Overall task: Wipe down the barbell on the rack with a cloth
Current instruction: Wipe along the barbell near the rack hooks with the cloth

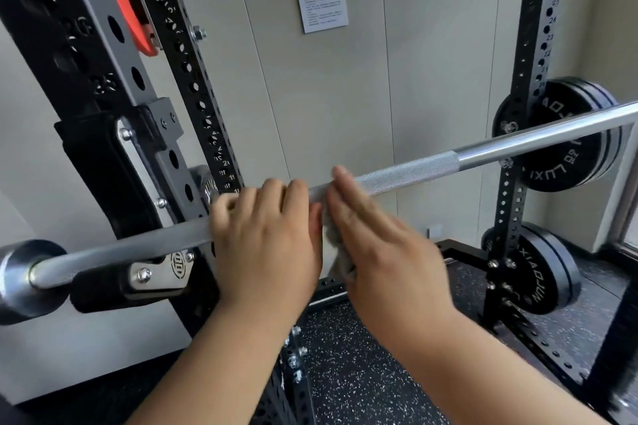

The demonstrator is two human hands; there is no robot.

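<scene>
Head: cloth point(340, 252) between right grip point(383, 238), barbell point(414, 171)

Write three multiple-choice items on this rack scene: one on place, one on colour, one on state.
1. The cloth lies: A on the floor; B against the barbell, under the right hand; C over a bench.
2. The highest stored plate is: A blue; B green; C red.
3. The left hand: A hangs free; B lies flat on the wall; C grips the barbell.
Key: B, straight fingers press it to the bar; C, its red face shows beside the upright; C, its fingers curl over the bar.
</scene>
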